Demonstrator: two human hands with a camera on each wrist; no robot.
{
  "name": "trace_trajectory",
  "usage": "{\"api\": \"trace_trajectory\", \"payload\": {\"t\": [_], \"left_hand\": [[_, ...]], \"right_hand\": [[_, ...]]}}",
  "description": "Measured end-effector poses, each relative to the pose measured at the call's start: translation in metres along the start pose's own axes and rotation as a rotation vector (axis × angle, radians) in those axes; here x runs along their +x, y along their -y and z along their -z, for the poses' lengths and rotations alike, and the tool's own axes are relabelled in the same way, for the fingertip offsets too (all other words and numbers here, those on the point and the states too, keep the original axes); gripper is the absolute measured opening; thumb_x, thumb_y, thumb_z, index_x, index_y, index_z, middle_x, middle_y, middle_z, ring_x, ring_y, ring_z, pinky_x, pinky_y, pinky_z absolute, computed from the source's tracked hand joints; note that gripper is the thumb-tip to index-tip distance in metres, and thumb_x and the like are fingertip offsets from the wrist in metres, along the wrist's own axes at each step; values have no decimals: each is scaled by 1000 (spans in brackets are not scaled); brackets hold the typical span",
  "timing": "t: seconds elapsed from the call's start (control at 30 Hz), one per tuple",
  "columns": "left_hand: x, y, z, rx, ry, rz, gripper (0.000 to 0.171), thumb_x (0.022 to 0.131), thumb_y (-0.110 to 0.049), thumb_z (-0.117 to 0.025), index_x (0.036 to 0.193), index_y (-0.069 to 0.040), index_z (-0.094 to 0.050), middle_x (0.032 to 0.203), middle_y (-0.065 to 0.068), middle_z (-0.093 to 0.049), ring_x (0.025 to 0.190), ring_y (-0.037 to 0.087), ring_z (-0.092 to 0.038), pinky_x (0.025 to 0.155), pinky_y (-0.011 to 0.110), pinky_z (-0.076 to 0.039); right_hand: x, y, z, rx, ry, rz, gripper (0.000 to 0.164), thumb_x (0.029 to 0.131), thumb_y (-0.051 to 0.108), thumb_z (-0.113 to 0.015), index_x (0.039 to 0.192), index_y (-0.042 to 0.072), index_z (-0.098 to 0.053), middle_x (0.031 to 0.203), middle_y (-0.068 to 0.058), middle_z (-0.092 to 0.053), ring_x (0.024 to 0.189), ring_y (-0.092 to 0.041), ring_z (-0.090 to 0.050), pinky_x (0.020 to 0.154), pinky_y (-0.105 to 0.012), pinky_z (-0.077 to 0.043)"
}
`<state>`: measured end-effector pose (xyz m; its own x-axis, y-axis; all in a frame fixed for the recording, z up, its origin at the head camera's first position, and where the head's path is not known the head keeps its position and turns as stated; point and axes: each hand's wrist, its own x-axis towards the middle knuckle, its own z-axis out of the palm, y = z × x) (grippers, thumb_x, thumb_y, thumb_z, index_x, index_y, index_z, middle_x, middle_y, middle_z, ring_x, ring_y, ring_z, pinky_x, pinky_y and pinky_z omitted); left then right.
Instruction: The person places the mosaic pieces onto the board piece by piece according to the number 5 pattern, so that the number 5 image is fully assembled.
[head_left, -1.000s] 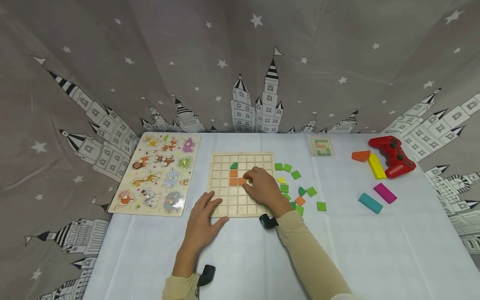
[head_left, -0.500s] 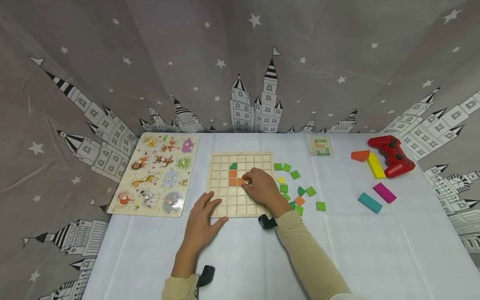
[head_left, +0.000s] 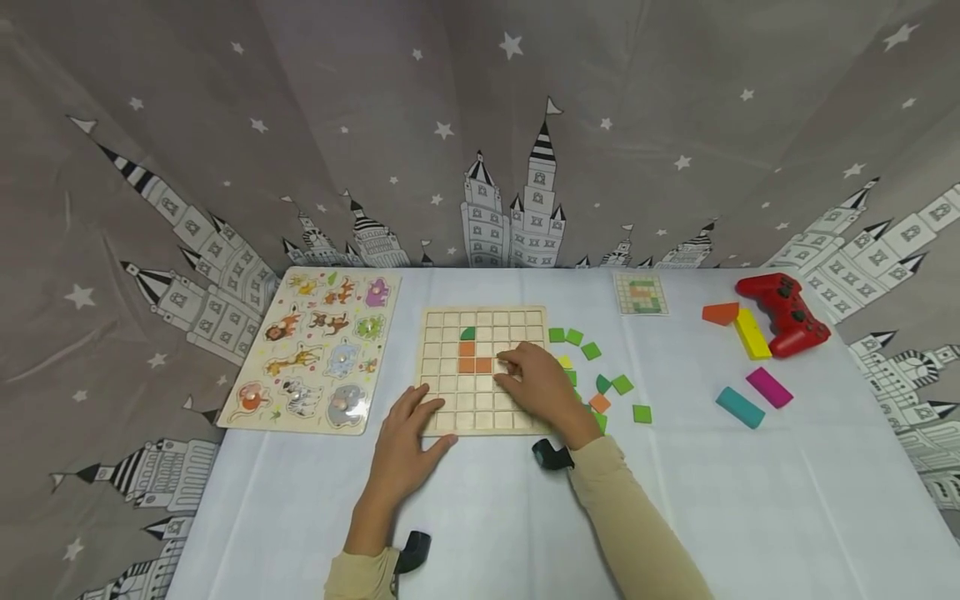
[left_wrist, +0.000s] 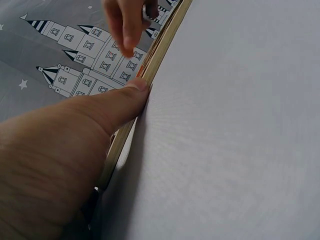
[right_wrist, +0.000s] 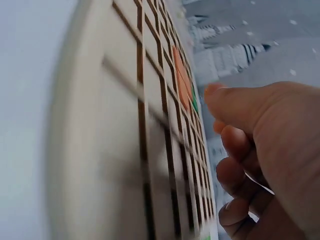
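A wooden grid board (head_left: 450, 400) lies mid-table. Set in its cells are a dark green quarter-round tile (head_left: 468, 334) and three orange square tiles (head_left: 483, 365) in an L shape. My left hand (head_left: 403, 450) rests at the board's near left corner, with the thumb (left_wrist: 132, 92) against the front edge. Over the board's right half is my right hand (head_left: 540, 379), loosely bent, nothing between thumb and fingers, its fingertips just right of the rightmost orange tile. In the right wrist view its thumb (right_wrist: 235, 102) stands apart from the board.
Loose green tiles (head_left: 623, 384), an orange one (head_left: 600, 403) and a yellow one lie right of the board. Behind them is a small pattern card (head_left: 641, 293). An animal peg puzzle (head_left: 307, 350) lies left; coloured blocks (head_left: 752, 333) and a red game controller (head_left: 783, 312) lie far right.
My right hand has let go of the rightmost orange tile and drawn back slightly to the right and towards me. That tile now shows whole in its cell. The left hand stays put.
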<state>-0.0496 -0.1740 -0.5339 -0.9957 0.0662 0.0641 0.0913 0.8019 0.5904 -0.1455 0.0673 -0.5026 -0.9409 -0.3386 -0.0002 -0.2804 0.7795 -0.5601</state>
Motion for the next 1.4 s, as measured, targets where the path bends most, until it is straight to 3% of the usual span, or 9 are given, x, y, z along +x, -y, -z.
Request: {"api": "trace_trajectory", "payload": {"t": [0.23, 0.37, 0.5, 0.8, 1.03, 1.4], "left_hand": [[-1, 2, 0, 5, -1, 16, 59, 84, -37, -83, 135, -17, -63, 159, 12, -43, 153, 37, -30, 121, 64, -29], [-2, 2, -1, 9, -28, 5, 58, 83, -35, -84, 134, -16, -64, 158, 13, -45, 151, 39, -33, 119, 66, -31], [-2, 2, 0, 12, -38, 7, 58, 82, -34, -84, 133, -16, -64, 157, 13, -46, 151, 39, -33, 118, 66, -32], [-1, 1, 0, -1, -7, 17, 58, 83, -36, -84, 135, -16, -63, 159, 11, -44, 153, 37, -31, 120, 65, -30], [0, 1, 1, -3, -13, -1, 59, 83, -36, -84, 135, -16, -63, 159, 11, -44, 152, 37, -31, 120, 65, -30], [0, 2, 0, -4, 4, 6, 58, 85, -38, -82, 135, -17, -63, 160, 10, -43, 153, 36, -30, 121, 64, -30]], "right_hand": [[-53, -44, 27, 59, -121, -90, 30, 94, 25, -74, 119, 9, -74, 85, 1, -60, 75, -14, -47, 67, -29, -41], [-82, -70, 40, 31, -182, -190, 25, 93, 22, -76, 113, 8, -76, 87, -2, -63, 78, -16, -51, 69, -30, -43], [-98, -81, 49, 0, -190, -281, 22, 93, 24, -76, 108, 9, -76, 87, -4, -63, 79, -19, -51, 70, -31, -43], [-102, -83, 48, -80, -136, -361, 28, 92, 35, -76, 99, 8, -75, 84, -3, -59, 78, -20, -52, 69, -31, -42], [-102, -86, 48, -95, -187, -327, 27, 93, 26, -75, 110, 5, -76, 84, -6, -59, 77, -21, -50, 67, -31, -40], [-105, -87, 55, -128, -111, -322, 37, 91, 23, -78, 122, 5, -72, 93, -7, -61, 85, -23, -51, 75, -36, -46]]}}
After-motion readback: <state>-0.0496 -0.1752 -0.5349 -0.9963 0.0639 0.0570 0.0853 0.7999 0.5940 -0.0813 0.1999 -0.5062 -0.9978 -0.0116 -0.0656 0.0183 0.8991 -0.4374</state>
